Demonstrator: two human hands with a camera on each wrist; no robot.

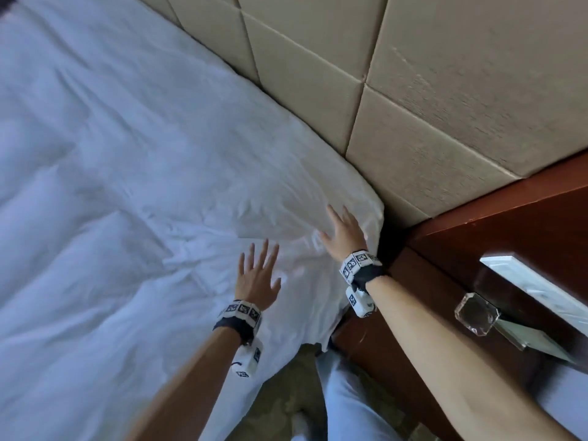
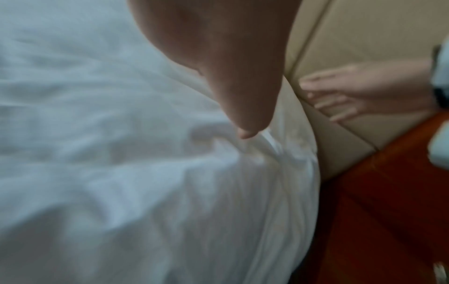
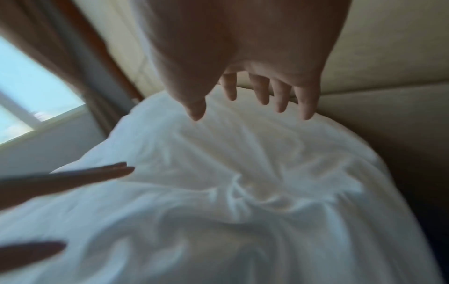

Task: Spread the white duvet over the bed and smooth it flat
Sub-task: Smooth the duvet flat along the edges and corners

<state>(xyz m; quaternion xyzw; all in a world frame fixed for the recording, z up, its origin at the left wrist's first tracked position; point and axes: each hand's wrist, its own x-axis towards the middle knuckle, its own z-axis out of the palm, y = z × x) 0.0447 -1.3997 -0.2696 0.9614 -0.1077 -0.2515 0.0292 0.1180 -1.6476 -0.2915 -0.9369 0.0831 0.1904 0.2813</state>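
Beige padded headboard (image 1: 413,90) backing bed; white duvet (image 1: 127,186) lying spread and wrinkled up to it; left hand (image 1: 256,280) and right hand (image 1: 345,232) hovering flat near corner, fingers splayed, gripping nothing; wooden nightstand (image 1: 509,237) standing beside

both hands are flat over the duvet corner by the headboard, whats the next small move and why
Probably sweep both palms outward across the bunched folds. The left hand and right hand are open above the white duvet, which still shows creases near its corner beside the padded headboard.
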